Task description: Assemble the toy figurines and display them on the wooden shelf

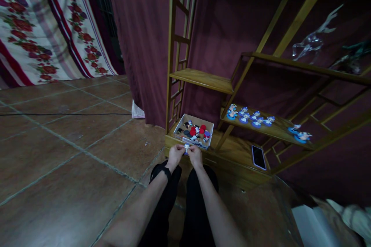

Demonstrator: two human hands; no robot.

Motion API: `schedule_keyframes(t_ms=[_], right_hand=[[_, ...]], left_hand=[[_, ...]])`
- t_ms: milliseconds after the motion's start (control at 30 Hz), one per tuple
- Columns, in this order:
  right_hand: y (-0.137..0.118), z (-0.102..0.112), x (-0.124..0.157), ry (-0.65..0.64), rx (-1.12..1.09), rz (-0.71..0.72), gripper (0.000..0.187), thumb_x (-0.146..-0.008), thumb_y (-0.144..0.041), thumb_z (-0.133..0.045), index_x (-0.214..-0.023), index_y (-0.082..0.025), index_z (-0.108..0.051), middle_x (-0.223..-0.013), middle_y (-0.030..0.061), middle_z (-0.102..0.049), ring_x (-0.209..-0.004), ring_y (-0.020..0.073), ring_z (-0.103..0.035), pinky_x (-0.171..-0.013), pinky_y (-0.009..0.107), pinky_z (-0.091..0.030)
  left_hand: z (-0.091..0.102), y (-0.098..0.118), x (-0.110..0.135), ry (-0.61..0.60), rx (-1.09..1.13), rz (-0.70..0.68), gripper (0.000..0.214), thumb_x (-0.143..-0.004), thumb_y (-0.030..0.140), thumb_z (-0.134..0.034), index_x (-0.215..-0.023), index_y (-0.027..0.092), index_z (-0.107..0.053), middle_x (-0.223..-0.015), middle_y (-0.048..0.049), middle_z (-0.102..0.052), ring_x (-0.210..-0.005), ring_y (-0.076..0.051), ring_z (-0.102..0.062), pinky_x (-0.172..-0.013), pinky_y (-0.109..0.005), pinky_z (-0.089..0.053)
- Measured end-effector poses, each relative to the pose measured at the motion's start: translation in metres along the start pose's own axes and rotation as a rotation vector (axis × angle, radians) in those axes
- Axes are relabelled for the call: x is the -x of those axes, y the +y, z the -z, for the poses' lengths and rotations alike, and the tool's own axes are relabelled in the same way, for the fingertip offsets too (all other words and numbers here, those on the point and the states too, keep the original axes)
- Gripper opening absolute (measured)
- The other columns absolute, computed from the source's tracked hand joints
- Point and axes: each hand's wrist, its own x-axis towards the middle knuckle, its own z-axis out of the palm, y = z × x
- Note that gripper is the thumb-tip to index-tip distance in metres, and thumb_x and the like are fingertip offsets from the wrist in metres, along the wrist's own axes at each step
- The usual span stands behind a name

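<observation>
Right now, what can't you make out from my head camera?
In the head view:
Held figurine: too small for detail, its sides covered by the left hand and right hand.
Box: floor partly hidden under loose pieces.
Dark ornament: dim, cut off by the right edge.

I'd take this for a room in somebody's home, though I can't be sure which one. On the left is a big flowered cloth [20, 25], red blooms on white, and beside it a heavy maroon curtain [139, 46] drops to the brown tiled floor [46, 162]. Ahead stands an openwork wooden display shelf [203, 78], the sort that suits ornaments: it carries a clear antlered animal figure [312, 41] up high, small figurines [257, 122] lower down, and a phone [258, 157] below them.
</observation>
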Motion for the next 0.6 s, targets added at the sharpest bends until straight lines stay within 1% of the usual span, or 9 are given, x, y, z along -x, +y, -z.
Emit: schedule_keyframes(t_ms=[167, 367, 600], right_hand=[[-0.003, 0.004, 0.0, -0.035, -0.036, 0.004, 0.012, -0.062, -0.029, -0.055, -0.063, -0.021, -0.064, -0.063, -0.0008, -0.066, -0.063, 0.0166, -0.058, -0.064, 0.026, -0.044], [-0.007, 0.008, 0.003, -0.116, -0.145, 0.003, 0.014, -0.062, -0.029, -0.057, -0.065, -0.02, -0.067, -0.067, 0.0005, -0.068, -0.068, 0.0182, -0.061, -0.066, 0.028, -0.048], [-0.009, 0.013, 0.006, -0.134, -0.241, -0.035, 0.018, -0.062, -0.033, -0.06, -0.07, -0.018, -0.068, -0.069, 0.0011, -0.068, -0.066, 0.0183, -0.062, -0.064, 0.03, -0.051]], left_hand=[[0.002, 0.004, 0.002, -0.1, 0.074, 0.05, 0.012, -0.054, 0.021, -0.069, -0.063, 0.014, -0.065, -0.053, -0.0014, -0.063, -0.047, -0.011, -0.054, -0.05, -0.022, -0.042], [0.005, 0.01, 0.006, -0.124, 0.047, 0.043, 0.014, -0.053, 0.021, -0.071, -0.064, 0.013, -0.067, -0.052, -0.0015, -0.063, -0.046, -0.011, -0.053, -0.049, -0.021, -0.041], [0.008, 0.015, 0.013, -0.181, 0.163, 0.122, 0.019, -0.054, 0.023, -0.073, -0.067, 0.012, -0.065, -0.057, -0.003, -0.065, -0.05, -0.011, -0.057, -0.052, -0.022, -0.045]])
